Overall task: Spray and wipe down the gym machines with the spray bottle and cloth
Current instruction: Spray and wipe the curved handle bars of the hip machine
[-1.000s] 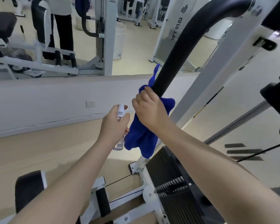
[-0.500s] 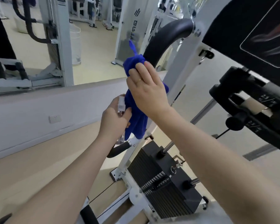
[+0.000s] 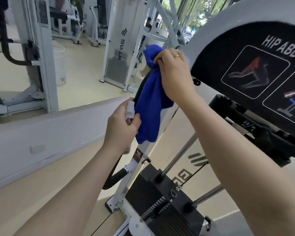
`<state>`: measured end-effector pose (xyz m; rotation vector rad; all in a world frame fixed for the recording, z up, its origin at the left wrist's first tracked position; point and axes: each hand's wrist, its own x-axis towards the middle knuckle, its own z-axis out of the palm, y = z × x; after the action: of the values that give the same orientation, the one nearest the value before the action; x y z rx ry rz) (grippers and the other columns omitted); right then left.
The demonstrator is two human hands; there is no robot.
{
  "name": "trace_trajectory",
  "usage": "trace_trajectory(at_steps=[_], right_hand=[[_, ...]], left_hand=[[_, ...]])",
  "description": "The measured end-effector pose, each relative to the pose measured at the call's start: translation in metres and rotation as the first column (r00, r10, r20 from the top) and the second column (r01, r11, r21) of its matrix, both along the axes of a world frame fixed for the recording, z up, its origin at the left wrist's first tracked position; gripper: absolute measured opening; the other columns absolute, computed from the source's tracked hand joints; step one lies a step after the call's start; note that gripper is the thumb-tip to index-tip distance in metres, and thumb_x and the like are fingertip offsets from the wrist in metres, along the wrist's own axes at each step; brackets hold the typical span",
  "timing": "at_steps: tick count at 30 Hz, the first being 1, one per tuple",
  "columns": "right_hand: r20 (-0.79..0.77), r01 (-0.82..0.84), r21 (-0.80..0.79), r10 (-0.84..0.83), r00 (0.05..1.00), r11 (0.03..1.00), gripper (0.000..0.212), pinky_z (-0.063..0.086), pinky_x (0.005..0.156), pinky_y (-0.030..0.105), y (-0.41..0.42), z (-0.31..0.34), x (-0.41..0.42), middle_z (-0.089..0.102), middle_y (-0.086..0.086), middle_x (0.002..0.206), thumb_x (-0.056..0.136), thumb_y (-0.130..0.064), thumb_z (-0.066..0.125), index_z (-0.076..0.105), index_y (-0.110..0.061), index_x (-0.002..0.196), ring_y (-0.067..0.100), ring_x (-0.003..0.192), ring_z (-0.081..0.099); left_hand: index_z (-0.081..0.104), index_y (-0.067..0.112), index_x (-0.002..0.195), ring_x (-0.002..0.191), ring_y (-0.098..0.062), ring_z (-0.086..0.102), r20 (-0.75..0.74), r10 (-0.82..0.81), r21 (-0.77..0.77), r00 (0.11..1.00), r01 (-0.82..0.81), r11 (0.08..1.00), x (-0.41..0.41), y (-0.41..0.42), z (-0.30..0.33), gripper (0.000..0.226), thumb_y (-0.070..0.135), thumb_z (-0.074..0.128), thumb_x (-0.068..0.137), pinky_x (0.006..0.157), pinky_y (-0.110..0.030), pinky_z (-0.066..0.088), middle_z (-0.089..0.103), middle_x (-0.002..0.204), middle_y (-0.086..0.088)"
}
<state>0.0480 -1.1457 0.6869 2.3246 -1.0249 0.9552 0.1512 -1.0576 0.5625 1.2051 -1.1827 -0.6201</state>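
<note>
The right hand (image 3: 174,75) grips a soft, limp blue terry cloth (image 3: 152,99) bunched round the black padded curved handle (image 3: 141,86) at the machine's upper frame; it drapes, so hold it wadded. The left hand (image 3: 122,128) clasps a small, light, clear plastic spray bottle (image 3: 130,112) by its body. The black placard (image 3: 245,65) reads "HIP ABDU"; weight tag "2.3 KG / 5".

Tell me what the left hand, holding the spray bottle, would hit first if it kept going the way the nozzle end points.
Likely the blue cloth draped on the black padded handle; the spray bottle in the left hand already sits right beside it. Depth is unclear.
</note>
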Motion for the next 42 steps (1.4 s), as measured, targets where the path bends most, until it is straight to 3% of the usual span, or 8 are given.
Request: trace_trajectory(at_steps=[3, 8, 13, 16, 19, 23, 27, 42], right_hand=[[0.172, -0.057, 0.217, 0.019, 0.985, 0.975, 0.025, 0.029, 0.08, 0.018, -0.005, 0.003, 0.005, 0.054, -0.011, 0.09, 0.098, -0.006, 0.032, 0.057, -0.008, 0.095, 0.016, 0.099, 0.044], [0.476, -0.186, 0.238, 0.053, 0.878, 0.953, 0.022, 0.039, 0.086, 0.029, -0.001, -0.002, 0.012, 0.05, -0.017, 0.083, 0.094, -0.001, 0.036, 0.052, -0.013, 0.086, 0.02, 0.096, 0.049], [0.216, -0.197, 0.002, 0.192, 0.957, 0.98, 0.021, 0.032, 0.098, 0.025, 0.013, -0.051, 0.007, 0.061, 0.016, 0.103, 0.087, -0.002, 0.04, 0.06, 0.001, 0.084, 0.017, 0.109, 0.04], [0.468, -0.114, 0.249, -0.016, 0.884, 0.962, 0.026, 0.035, 0.086, 0.02, -0.012, -0.003, -0.01, 0.055, 0.01, 0.104, 0.094, 0.0, 0.032, 0.058, 0.0, 0.095, 0.014, 0.097, 0.045], [0.54, -0.046, 0.354, -0.164, 0.826, 0.934, 0.025, 0.031, 0.078, 0.014, -0.019, 0.01, -0.023, 0.051, 0.002, 0.102, 0.097, -0.002, 0.031, 0.057, -0.004, 0.098, 0.012, 0.093, 0.046], [0.61, -0.086, 0.334, -0.145, 0.779, 0.938, 0.024, 0.033, 0.074, 0.006, 0.013, -0.031, -0.022, 0.047, -0.004, 0.097, 0.095, 0.0, 0.032, 0.05, -0.015, 0.094, 0.001, 0.084, 0.044], [0.626, -0.151, 0.49, -0.226, 0.746, 0.859, 0.024, 0.033, 0.078, 0.021, 0.018, -0.045, -0.033, 0.048, -0.003, 0.1, 0.097, -0.002, 0.03, 0.051, -0.014, 0.097, 0.013, 0.091, 0.046], [0.675, -0.231, 0.394, -0.109, 0.73, 0.89, 0.021, 0.036, 0.072, 0.005, 0.036, -0.037, -0.042, 0.051, -0.001, 0.095, 0.099, -0.006, 0.031, 0.048, -0.017, 0.095, 0.002, 0.083, 0.046]], left_hand=[[0.045, 0.021, 0.131, 0.081, -0.007, 0.061, 0.026, -0.006, -0.045, 1.0, 0.007, 0.999, -0.003, -0.004, 0.004, 0.038, 0.016, 0.051, 0.094, 0.067, -0.021, 0.052, 0.06, 0.099, 0.008], [0.048, 0.019, 0.128, 0.087, -0.005, 0.06, 0.025, 0.002, -0.085, 1.0, 0.0, 0.996, -0.006, -0.003, 0.002, 0.036, 0.011, 0.051, 0.093, 0.069, -0.016, 0.05, 0.06, 0.102, 0.008], [0.046, 0.022, 0.131, 0.088, -0.008, 0.062, -0.003, -0.009, -0.053, 1.0, 0.009, 0.999, -0.002, -0.003, 0.004, 0.038, 0.014, 0.051, 0.093, 0.071, -0.018, 0.051, 0.063, 0.104, 0.008], [0.031, 0.032, 0.141, 0.086, -0.021, 0.064, 0.098, 0.054, -0.092, 0.994, -0.045, 0.995, 0.002, 0.001, 0.008, 0.052, 0.018, 0.049, 0.095, 0.077, -0.031, 0.055, 0.053, 0.128, 0.003], [0.036, 0.028, 0.14, 0.07, -0.008, 0.051, 0.331, 0.194, -0.205, 0.924, -0.13, 0.97, 0.005, -0.002, 0.025, 0.046, 0.019, 0.046, 0.096, 0.059, -0.009, 0.04, 0.051, 0.113, 0.003], [0.04, 0.023, 0.129, 0.065, -0.03, 0.057, 0.554, 0.283, -0.327, 0.783, -0.108, 0.939, 0.004, -0.02, 0.068, 0.038, 0.014, 0.05, 0.093, 0.055, -0.027, 0.04, 0.061, 0.098, -0.013], [0.037, 0.022, 0.131, 0.068, -0.032, 0.051, 0.699, 0.29, -0.311, 0.653, -0.088, 0.946, -0.009, -0.032, 0.108, 0.039, 0.019, 0.047, 0.094, 0.058, -0.034, 0.034, 0.057, 0.092, -0.012], [0.04, 0.018, 0.123, 0.08, -0.031, 0.046, 0.668, 0.207, -0.091, 0.715, -0.197, 0.976, -0.015, -0.029, 0.122, 0.031, 0.026, 0.048, 0.095, 0.068, -0.034, 0.032, 0.056, 0.098, -0.011]])
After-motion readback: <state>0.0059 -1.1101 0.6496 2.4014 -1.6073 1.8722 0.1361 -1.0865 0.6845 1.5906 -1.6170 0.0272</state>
